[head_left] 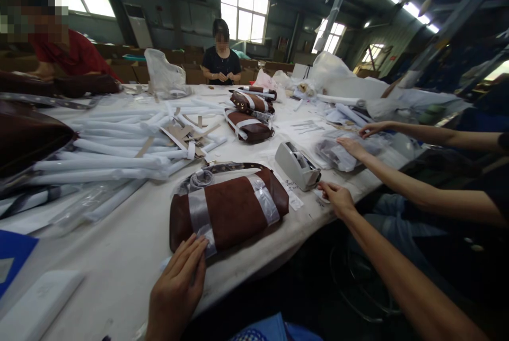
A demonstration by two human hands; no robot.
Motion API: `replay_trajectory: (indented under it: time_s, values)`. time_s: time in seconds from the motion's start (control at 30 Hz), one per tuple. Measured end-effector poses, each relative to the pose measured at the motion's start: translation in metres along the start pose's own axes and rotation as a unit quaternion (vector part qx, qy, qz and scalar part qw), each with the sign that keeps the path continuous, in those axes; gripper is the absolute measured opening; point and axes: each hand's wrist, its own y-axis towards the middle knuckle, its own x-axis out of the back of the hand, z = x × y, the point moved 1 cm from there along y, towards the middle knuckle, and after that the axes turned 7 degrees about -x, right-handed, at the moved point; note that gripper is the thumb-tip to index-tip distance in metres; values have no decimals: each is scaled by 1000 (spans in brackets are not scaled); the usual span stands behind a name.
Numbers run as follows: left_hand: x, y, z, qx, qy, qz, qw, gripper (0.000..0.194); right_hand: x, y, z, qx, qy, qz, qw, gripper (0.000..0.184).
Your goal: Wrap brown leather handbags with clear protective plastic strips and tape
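A brown handbag [230,208] lies on the table in front of me, with pale wrapping strips around both ends and its strap along the far side. My left hand [178,277] rests at its near left corner, fingers stretched out and touching the strip. At the front end of a grey tape dispenser [296,166], my right hand [337,198] has its thumb and fingers pinched together. Whatever is between those fingertips is too small to make out. The dispenser stands just right of the handbag, beside a small paper with writing [292,198].
More wrapped brown bags [249,124] lie farther back. White rolled tubes [107,166] and cardboard strips [185,137] cover the left side. At right, a co-worker's hands [353,147] touch a plastic bag [338,156]. Two other people sit across the table.
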Motion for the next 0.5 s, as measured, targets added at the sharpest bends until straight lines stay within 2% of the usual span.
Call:
replay_trajectory:
  time_s: [0.07, 0.17, 0.23, 0.27, 0.37, 0.43, 0.5]
  values:
    - [0, 0, 0, 0, 1, -2, 1000, 42, 7, 2, 0, 34, -62, -13, 997, 36]
    - [-1, -2, 0, 1, -7, 2, 1000, 42, 31, -4, 5, 90, -133, -18, 987, 17]
    - [-1, -4, 1, 4, -14, 4, 1000, 43, 51, -11, 15, 170, -213, 3, 962, 9]
    - [-2, -4, 1, 6, -18, 4, 1000, 44, 60, -16, 21, 225, -268, 22, 937, 12]
    - [-3, -5, 3, 8, -28, 6, 1000, 45, 76, -34, 50, 382, -412, 89, 822, 26]
    - [-2, -5, 3, 8, -27, 10, 1000, 45, 74, -49, 74, 433, -434, 126, 780, 30]
    - [-1, -4, 3, 10, -19, 15, 1000, 44, 62, -68, 98, 465, -424, 171, 758, 30]
